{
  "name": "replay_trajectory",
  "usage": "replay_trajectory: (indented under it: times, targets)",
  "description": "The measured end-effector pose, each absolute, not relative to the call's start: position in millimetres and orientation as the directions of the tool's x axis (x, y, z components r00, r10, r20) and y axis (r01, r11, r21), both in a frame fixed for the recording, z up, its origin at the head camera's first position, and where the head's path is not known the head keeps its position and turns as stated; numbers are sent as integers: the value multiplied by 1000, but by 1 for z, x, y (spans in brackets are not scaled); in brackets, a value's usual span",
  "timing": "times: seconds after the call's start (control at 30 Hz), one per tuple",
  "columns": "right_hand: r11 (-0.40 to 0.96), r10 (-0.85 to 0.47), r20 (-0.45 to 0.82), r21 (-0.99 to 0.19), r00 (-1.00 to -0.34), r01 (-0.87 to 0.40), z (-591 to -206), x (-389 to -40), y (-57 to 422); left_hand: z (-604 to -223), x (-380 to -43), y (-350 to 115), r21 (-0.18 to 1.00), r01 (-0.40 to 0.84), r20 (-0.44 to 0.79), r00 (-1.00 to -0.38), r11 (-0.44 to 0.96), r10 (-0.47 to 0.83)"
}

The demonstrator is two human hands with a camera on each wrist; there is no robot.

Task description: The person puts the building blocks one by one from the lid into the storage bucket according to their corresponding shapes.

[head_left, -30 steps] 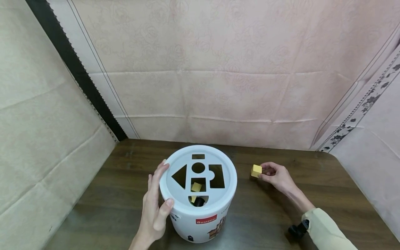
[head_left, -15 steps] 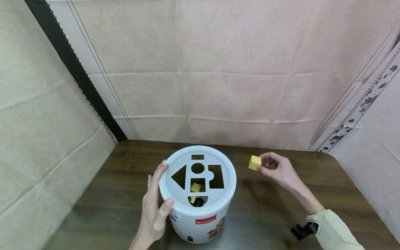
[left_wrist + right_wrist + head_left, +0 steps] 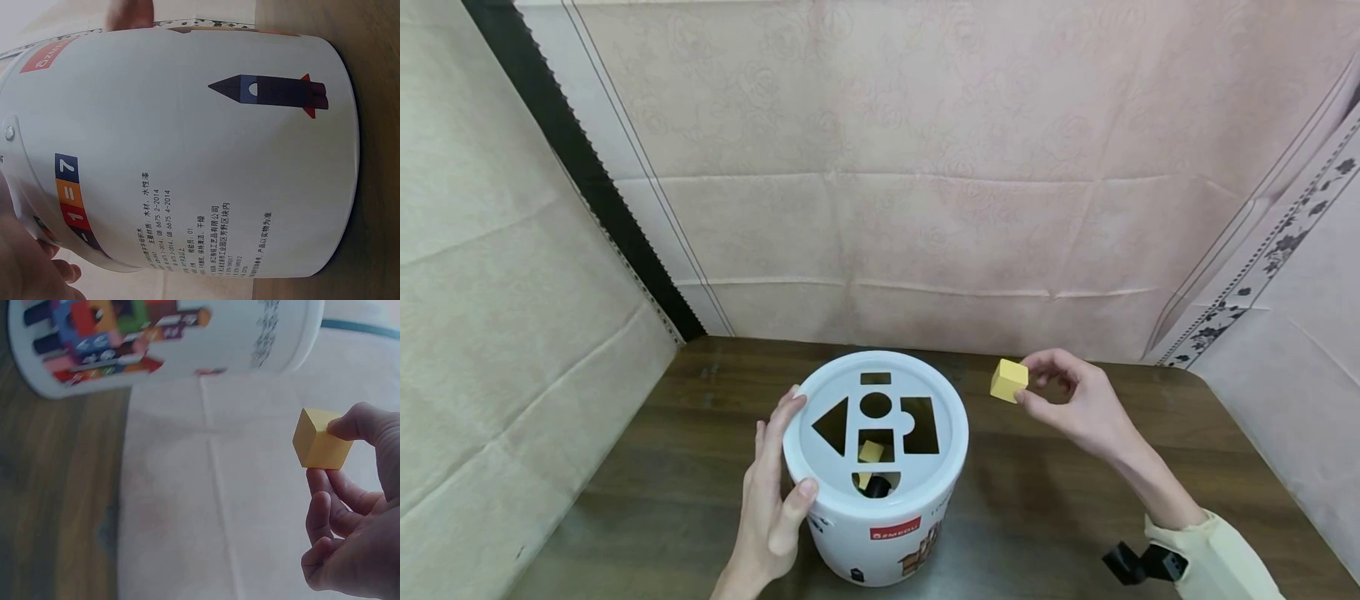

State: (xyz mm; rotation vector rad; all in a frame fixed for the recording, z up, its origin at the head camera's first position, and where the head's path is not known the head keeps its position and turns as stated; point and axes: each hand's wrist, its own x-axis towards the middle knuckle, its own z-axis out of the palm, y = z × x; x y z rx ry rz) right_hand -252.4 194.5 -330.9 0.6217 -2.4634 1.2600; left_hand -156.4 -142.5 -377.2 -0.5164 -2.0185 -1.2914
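A white shape-sorter bucket (image 3: 842,542) stands upright on the table, its pale blue lid (image 3: 951,433) cut with triangle, circle, square and other holes. My left hand (image 3: 771,500) grips its left side, thumb at the front of the rim and fingers further back. In the left wrist view the printed bucket wall (image 3: 187,137) fills most of the picture. To the right of the bucket, my right hand (image 3: 1086,404) pinches a yellow cube (image 3: 1009,380) between thumb and fingertips, raised above the table. The right wrist view shows the cube (image 3: 322,447) apart from the bucket (image 3: 231,337).
Through the lid's holes a yellow block (image 3: 871,452) and a black round piece (image 3: 877,487) show inside the bucket. The brown wooden table (image 3: 662,500) ends at a pale cloth backdrop (image 3: 887,233). Cloth also hangs at both sides.
My right hand has lifted the yellow cube from near the tabletop, up and slightly left. The left hand and bucket have stayed put.
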Motion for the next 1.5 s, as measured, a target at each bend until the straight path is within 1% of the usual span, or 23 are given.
replay_trajectory:
  times: [0.27,0.5,0.6,0.73,0.97,1.17,1.23,1.4,1.5]
  targets:
    - [477,-302,515,-647,-802,-595,-294,-222,163,-377,-158,-142,636,642,719,-694,429,-27]
    - [455,-349,514,-638,-784,-621,-276,-204,140,-378,-159,-143,633,645,722,-692,428,-25]
    - [437,-372,511,-640,-775,-632,-277,-203,134,-379,-159,-144,630,647,724,-689,430,-24]
    - [404,-412,511,-640,-754,-654,-287,-210,129,-379,-160,-144,625,650,729,-685,431,-24]
    - [338,-507,535,-598,-676,-727,-300,-217,116,-378,-160,-143,630,645,723,-690,433,-25]
    - [334,-517,585,-535,-625,-776,-300,-214,102,-378,-161,-142,634,640,718,-695,435,-23]
    - [343,-520,587,-522,-621,-781,-299,-213,98,-377,-161,-142,632,640,719,-695,437,-23]
    - [378,-536,555,-515,-635,-769,-297,-213,90,-378,-161,-142,622,656,732,-681,428,-18]
    - [372,-546,554,-512,-629,-774,-298,-214,86,-378,-161,-142,622,659,732,-681,422,-16]
